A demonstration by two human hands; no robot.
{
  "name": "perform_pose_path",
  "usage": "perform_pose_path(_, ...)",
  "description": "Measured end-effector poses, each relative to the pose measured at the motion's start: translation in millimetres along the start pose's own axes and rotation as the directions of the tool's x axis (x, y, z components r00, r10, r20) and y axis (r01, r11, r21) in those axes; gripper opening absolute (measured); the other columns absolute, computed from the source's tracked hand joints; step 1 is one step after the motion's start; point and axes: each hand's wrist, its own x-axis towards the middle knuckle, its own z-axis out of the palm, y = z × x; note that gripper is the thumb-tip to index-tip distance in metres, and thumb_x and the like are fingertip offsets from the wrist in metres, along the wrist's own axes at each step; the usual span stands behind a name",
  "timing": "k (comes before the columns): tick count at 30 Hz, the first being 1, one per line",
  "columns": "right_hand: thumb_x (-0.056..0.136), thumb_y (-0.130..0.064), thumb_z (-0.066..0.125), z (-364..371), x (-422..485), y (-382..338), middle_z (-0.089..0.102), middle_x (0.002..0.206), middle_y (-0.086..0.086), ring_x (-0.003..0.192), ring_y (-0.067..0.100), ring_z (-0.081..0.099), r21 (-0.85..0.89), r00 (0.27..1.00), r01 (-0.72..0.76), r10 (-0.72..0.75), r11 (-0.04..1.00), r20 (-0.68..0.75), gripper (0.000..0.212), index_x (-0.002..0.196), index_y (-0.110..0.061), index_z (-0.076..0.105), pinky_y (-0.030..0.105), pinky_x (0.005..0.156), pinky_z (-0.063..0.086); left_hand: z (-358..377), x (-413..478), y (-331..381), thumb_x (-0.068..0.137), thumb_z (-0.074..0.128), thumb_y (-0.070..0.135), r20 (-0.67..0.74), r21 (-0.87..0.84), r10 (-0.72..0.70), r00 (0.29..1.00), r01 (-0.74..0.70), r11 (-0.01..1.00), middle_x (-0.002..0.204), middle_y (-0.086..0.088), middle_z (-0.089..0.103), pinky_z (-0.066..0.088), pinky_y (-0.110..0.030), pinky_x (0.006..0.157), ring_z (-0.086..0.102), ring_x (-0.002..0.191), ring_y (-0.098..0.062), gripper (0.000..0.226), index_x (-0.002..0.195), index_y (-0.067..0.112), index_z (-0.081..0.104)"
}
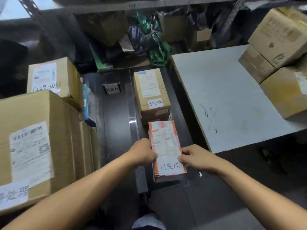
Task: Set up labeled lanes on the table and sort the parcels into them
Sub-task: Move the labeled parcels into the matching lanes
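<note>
Left hand, right hand — gripping parcel edges.

Centre lane: narrow parcel in front, carton directly behind it, divider strip along their left. Left side — large box in front, smaller box behind it. Right side — table board bearing stacked boxes at its far right edge.
</note>
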Motion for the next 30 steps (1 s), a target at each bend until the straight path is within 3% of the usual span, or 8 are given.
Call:
perform_pose_path(4, 0.087, -0.016, 0.049, 5.1, 43.3, 5.9, 0.075, 0.097, 0.003, 0.090, 0.024, 0.072, -0.166, 0.998, -0.066, 0.067, 0.984, -0.001, 0.024, 0.092, -0.004, 0.069, 0.034, 0.071, 0.056, 16.8, 34.6, -6.0, 0.091, 0.060, 0.013, -0.060, 0.137, -0.052, 0.997, 0.060, 0.989, 0.113, -0.003, 0.068, 0.053, -0.023, 0.064, 0.066, 0.093, -0.019, 0.015, 0.105, 0.014, 0.062)
perform_pose_path(7, 0.092, -0.011, 0.046, 11.7, 69.5, 4.2, 0.070, 0.103, 0.008, 0.091, 0.024, 0.069, -0.269, 0.992, -0.124, 0.119, 0.955, -0.034, 0.021, 0.102, -0.008, 0.064, 0.032, 0.072, 0.056, 27.2, 55.7, -12.5, 0.090, 0.061, 0.014, -0.069, 0.201, -0.064, 0.996, 0.076, 0.977, 0.115, -0.003, 0.066, 0.047, -0.018, 0.056, 0.064, 0.091, -0.018, 0.024, 0.115, 0.014, 0.061)
perform_pose_path(12, 0.093, -0.005, 0.046, 27.4, 100.3, 7.6, 0.067, 0.111, 0.015, 0.095, 0.029, 0.068, -0.338, 0.983, -0.182, 0.159, 0.923, -0.096, 0.025, 0.113, -0.002, 0.061, 0.037, 0.079, 0.057, 31.2, 76.0, -15.6, 0.090, 0.054, 0.008, -0.126, 0.255, -0.109, 0.986, 0.139, 0.957, 0.108, -0.006, 0.066, 0.054, -0.024, 0.065, 0.065, 0.088, -0.020, 0.020, 0.108, 0.009, 0.062)
perform_pose_path(17, 0.089, -0.003, 0.047, 29.0, 112.2, 14.7, 0.067, 0.111, 0.015, 0.089, 0.031, 0.065, -0.333, 0.976, -0.176, 0.122, 0.926, -0.178, 0.027, 0.112, -0.003, 0.061, 0.032, 0.067, 0.049, 39.0, 80.5, -12.0, 0.091, 0.048, 0.004, -0.148, 0.227, -0.132, 0.980, 0.164, 0.960, 0.116, -0.011, 0.064, 0.050, -0.027, 0.071, 0.061, 0.091, -0.024, 0.027, 0.116, 0.004, 0.059)
perform_pose_path(26, 0.093, -0.009, 0.051, 18.1, 108.5, 10.3, 0.068, 0.113, 0.012, 0.093, 0.027, 0.068, -0.412, 0.981, -0.171, 0.118, 0.895, -0.152, 0.020, 0.110, -0.007, 0.061, 0.034, 0.071, 0.055, 32.7, 74.5, -4.8, 0.093, 0.046, 0.006, -0.080, 0.119, -0.152, 0.985, 0.161, 0.980, 0.122, -0.011, 0.063, 0.056, -0.032, 0.083, 0.063, 0.103, -0.027, 0.032, 0.122, 0.006, 0.057)
perform_pose_path(28, 0.096, -0.016, 0.052, 6.8, 94.6, -9.5, 0.068, 0.113, 0.010, 0.092, 0.024, 0.068, -0.442, 0.980, -0.154, 0.081, 0.884, -0.181, 0.018, 0.110, -0.009, 0.061, 0.030, 0.066, 0.052, 20.3, 64.4, 5.0, 0.091, 0.044, 0.007, -0.075, 0.103, -0.111, 0.991, 0.119, 0.988, 0.119, -0.010, 0.063, 0.056, -0.033, 0.083, 0.063, 0.102, -0.027, 0.032, 0.119, 0.006, 0.058)
perform_pose_path(30, 0.098, -0.024, 0.050, -10.0, 74.3, -38.2, 0.065, 0.122, 0.008, 0.103, 0.024, 0.065, -0.462, 0.966, -0.063, -0.062, 0.885, -0.250, 0.028, 0.122, -0.012, 0.059, 0.029, 0.074, 0.050, -2.6, 48.5, 21.5, 0.090, 0.045, 0.011, -0.102, 0.110, -0.042, 0.994, 0.053, 0.992, 0.116, -0.011, 0.064, 0.054, -0.031, 0.077, 0.062, 0.098, -0.026, 0.029, 0.115, 0.007, 0.060)
